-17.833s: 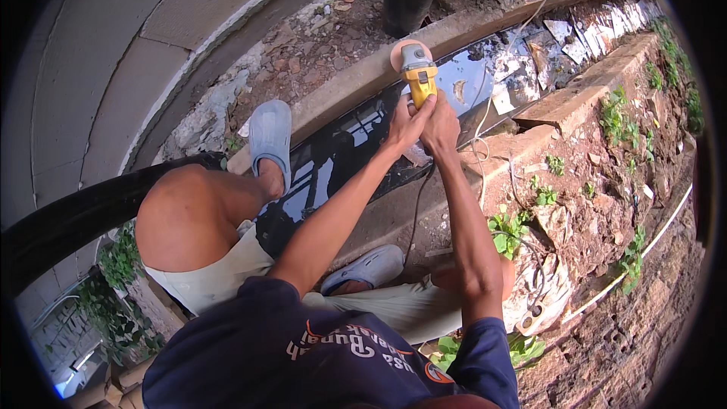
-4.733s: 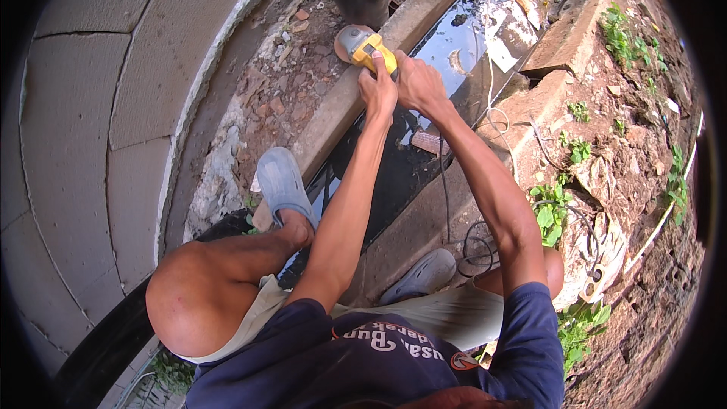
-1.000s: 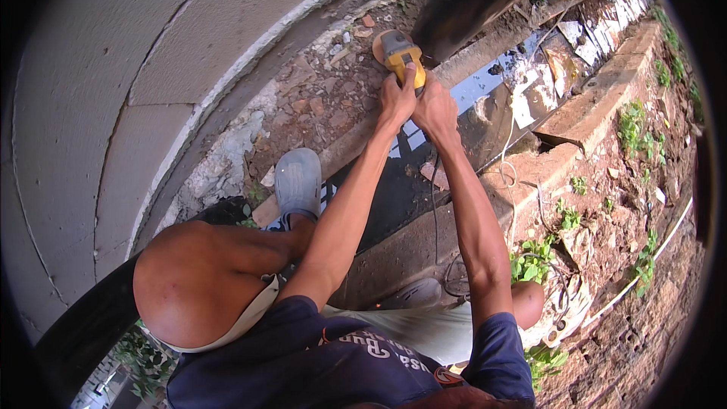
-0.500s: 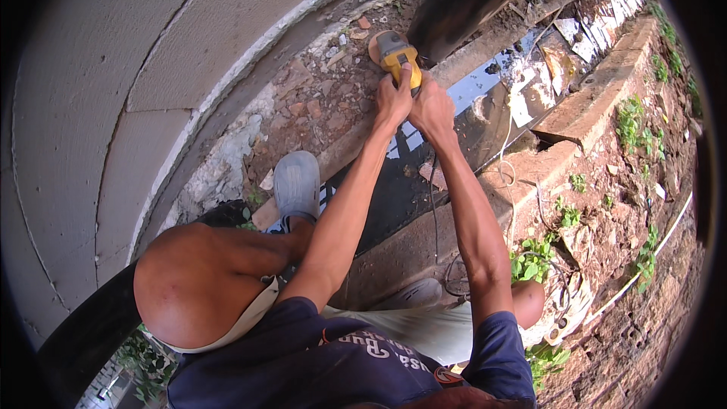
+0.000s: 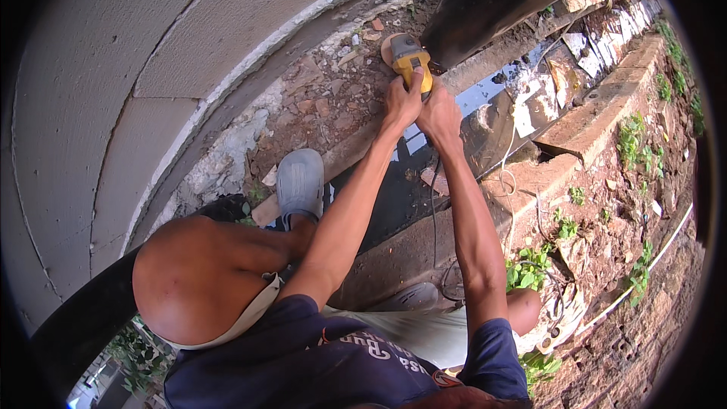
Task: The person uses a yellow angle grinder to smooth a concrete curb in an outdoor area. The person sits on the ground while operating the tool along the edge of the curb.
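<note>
Both my arms reach forward to a yellow and grey angle grinder [image 5: 413,65], gripped with two hands. My left hand [image 5: 403,104] is closed on its left side, thumb lying along the top of the body. Wrapped round the rear end is my right hand [image 5: 441,115], and a dark power cord [image 5: 435,212] hangs down below it. The grinder's round tan disc [image 5: 388,48] shows at the far left of the tool head. Close to the tool's right is the lower end of a thick dark pipe or post [image 5: 500,7]; whether they touch I cannot tell.
A grey block wall [image 5: 144,167] curves along the left, with rubble [image 5: 322,98] at its foot. Dark water lies in a concrete-edged ditch [image 5: 394,257] under my arms. My left foot in a grey clog [image 5: 301,182] stands beside it. Broken slabs [image 5: 606,106] and weeds line the right.
The grinder, my hands and the dark pipe all sit slightly farther right in the picture, as the view has shifted a little. My two-handed grip is the same.
</note>
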A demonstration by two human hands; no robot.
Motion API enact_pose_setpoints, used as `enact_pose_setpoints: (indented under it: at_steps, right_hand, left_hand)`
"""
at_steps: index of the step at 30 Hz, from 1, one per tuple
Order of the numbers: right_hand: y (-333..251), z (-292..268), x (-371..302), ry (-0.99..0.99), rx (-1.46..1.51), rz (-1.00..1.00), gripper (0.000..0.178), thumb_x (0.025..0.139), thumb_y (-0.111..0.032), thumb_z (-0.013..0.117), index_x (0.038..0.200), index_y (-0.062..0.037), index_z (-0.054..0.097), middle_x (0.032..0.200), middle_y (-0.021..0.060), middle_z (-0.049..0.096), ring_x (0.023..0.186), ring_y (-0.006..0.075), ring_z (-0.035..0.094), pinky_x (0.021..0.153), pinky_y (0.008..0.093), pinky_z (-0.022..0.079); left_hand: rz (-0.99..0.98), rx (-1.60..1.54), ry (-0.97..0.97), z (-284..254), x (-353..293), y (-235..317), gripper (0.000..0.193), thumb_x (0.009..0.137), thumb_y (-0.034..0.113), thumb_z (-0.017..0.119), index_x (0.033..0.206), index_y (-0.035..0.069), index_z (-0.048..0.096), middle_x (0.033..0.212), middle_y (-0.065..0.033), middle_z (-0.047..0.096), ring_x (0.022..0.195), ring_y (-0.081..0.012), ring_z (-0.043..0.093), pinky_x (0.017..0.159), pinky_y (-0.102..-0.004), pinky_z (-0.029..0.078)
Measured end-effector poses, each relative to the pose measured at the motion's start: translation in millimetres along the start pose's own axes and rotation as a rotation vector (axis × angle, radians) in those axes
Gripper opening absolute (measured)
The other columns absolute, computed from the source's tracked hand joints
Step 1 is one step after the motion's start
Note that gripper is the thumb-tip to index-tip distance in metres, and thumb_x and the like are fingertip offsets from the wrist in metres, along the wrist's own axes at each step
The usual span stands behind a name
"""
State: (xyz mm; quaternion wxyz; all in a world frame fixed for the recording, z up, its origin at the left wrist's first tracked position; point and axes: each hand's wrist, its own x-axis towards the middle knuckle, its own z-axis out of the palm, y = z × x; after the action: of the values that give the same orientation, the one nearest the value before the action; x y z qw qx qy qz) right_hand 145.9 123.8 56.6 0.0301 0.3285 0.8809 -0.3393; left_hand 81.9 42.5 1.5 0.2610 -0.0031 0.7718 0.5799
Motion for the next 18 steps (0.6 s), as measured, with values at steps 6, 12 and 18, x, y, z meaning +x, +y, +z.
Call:
enact_pose_setpoints:
  at_steps: [6,12,18]
  right_hand:
    - [2.5,5.6,3.5,0.01,-0.007,-0.004,0.058,0.101,-0.05,0.066,0.132,-0.0014,0.064,0.109,0.0371,0.076,0.105,0.057,0.073,0.091,0.0644,0.056]
    - [2.4,1.6,0.6,0.003,0.004,0.002,0.057,0.101,-0.049,0.066,0.132,-0.0019,0.064,0.109,0.037,0.076,0.105,0.056,0.074,0.091,0.0641,0.056]
    - [-0.1,4.9,0.3,0.005,0.004,-0.058,0.057,0.1,-0.049,0.067,0.131,-0.0006,0.064,0.108,0.0368,0.076,0.105,0.0561,0.073,0.09,0.064,0.056]
  left_hand:
    - [0.008,0.007,0.01,-1.8,2.5,-1.7,0.088,0.105,0.068,0.058,0.123,-0.017,0.07,0.117,-0.0407,0.073,0.12,-0.051,0.072,0.103,-0.0515,0.054]
    - [-0.011,-0.016,-0.009,0.0,-1.6,1.5,0.084,0.106,0.066,0.059,0.125,-0.014,0.071,0.119,-0.0361,0.075,0.118,-0.0444,0.073,0.1,-0.0483,0.055]
    - [-0.071,0.024,0.043,-3.8,-2.1,1.0,0.08,0.108,0.065,0.058,0.126,-0.011,0.072,0.119,-0.0311,0.076,0.116,-0.0384,0.074,0.1,-0.0471,0.055]
